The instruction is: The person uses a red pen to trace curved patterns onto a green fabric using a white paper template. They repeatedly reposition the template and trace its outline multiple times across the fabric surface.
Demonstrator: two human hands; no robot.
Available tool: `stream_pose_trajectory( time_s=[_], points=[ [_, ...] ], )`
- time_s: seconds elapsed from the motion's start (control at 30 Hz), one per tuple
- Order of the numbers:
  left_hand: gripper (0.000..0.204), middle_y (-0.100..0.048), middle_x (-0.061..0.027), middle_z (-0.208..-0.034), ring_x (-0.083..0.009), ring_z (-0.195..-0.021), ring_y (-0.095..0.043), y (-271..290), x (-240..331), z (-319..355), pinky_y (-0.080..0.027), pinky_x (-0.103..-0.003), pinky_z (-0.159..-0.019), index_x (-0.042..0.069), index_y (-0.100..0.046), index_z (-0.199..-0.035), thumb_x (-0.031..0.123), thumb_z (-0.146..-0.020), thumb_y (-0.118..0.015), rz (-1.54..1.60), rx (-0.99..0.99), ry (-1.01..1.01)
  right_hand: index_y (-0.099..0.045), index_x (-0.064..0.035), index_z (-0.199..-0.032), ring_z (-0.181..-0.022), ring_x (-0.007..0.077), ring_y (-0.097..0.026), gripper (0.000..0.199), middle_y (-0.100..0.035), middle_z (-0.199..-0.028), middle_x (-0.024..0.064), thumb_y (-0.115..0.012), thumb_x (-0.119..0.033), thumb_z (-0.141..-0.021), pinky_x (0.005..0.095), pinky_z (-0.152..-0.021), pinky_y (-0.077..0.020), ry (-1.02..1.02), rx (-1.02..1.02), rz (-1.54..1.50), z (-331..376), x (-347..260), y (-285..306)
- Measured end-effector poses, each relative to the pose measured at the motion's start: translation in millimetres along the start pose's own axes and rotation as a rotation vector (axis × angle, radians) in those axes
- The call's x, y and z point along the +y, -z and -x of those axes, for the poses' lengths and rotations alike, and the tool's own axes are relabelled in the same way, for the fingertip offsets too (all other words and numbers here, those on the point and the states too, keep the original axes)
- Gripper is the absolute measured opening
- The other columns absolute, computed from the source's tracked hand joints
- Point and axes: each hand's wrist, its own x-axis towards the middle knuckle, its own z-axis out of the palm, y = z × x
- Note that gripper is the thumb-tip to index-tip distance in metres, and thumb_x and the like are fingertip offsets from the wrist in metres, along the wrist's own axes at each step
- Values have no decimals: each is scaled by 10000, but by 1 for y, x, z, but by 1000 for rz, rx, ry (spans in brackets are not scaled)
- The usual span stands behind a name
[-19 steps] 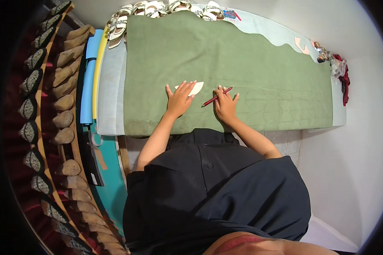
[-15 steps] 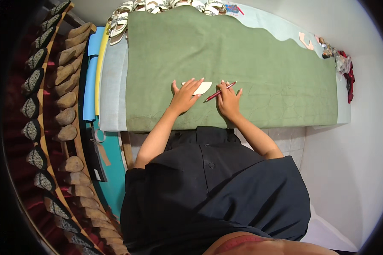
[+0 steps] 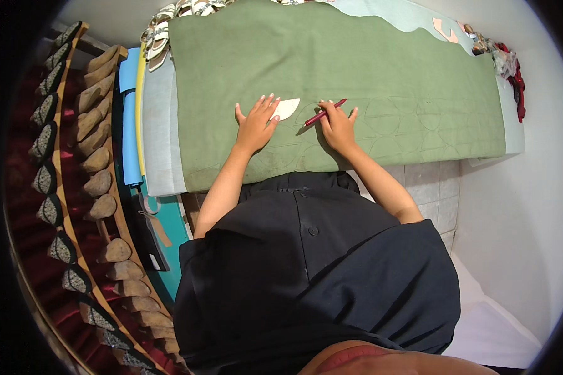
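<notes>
A large green sheet of leather-like material [image 3: 356, 56] covers the table, with faint traced curved outlines on its right half. On it lies a small cream template piece [image 3: 287, 109], flat with a curved edge and a pointed right end. My left hand [image 3: 256, 128] rests flat with fingers spread, the fingertips and thumb over the template's left part, hiding it. Just right of the template, my right hand [image 3: 338, 130] grips a dark red pen [image 3: 324, 113] between thumb and fingers, its tip pointing down-left near the sheet. A faint curved line shows between template and pen.
White sandals [image 3: 159, 36] line the far left table edge. Pale cut pieces [image 3: 444, 30] and small oddments [image 3: 503, 59] lie at the far right. On the left, racks hold wooden shoe lasts [image 3: 98, 160] and dark patterned shoe uppers [image 3: 44, 178]. Blue rolls [image 3: 131, 137] stand beside the table.
The view has shifted, so the table sits higher in the picture. The template and my left hand have moved slightly left, away from my right hand, which still holds the pen.
</notes>
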Motion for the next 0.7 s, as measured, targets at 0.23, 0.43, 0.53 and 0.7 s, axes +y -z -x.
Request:
stream_pose_trajectory(
  time_s=[0.23, 0.43, 0.53, 0.7],
  points=[
    [378, -433, -22, -1480, -225, -1407, -334, 23, -16, -10, 8, -694, -1070, 239, -563, -1323, 327, -961, -496, 64, 84, 75, -559, -122, -1064, -1074, 231, -594, 183, -668, -1104, 37, -606, -163, -892, 635, -1085, -110, 177, 41, -152, -56, 11, -1],
    [437, -430, -48, -1482, -241, -1418, -315, 21, -32, 2, 29, -678, -1071, 236, -625, -1258, 458, -882, -609, 48, 0, 122, -585, -118, -1003, -1016, 225, -615, 190, -681, -928, 9, -674, -183, -848, 616, -1070, -171, 102, 47, -292, -53, 11, -29],
    [451, -448, -45, -1466, -240, -1410, -325, 17, -32, 5, 11, -678, -1073, 246, -643, -1232, 483, -848, -646, 20, 2, 120, -597, -117, -968, -1086, 248, -601, 174, -693, -948, -2, -683, -197, -840, 622, -1064, -171, 128, 60, -245, -41, 8, -29],
    [417, -483, -26, -1431, -230, -1395, -349, 16, -31, 1, -21, -677, -1076, 271, -678, -1174, 478, -812, -690, 8, 49, 104, -573, -117, -911, -1171, 254, -554, 187, -711, -1034, -7, -711, -206, -821, 603, -1078, -129, 168, -7, -165, -44, 1, -26]
  ],
)
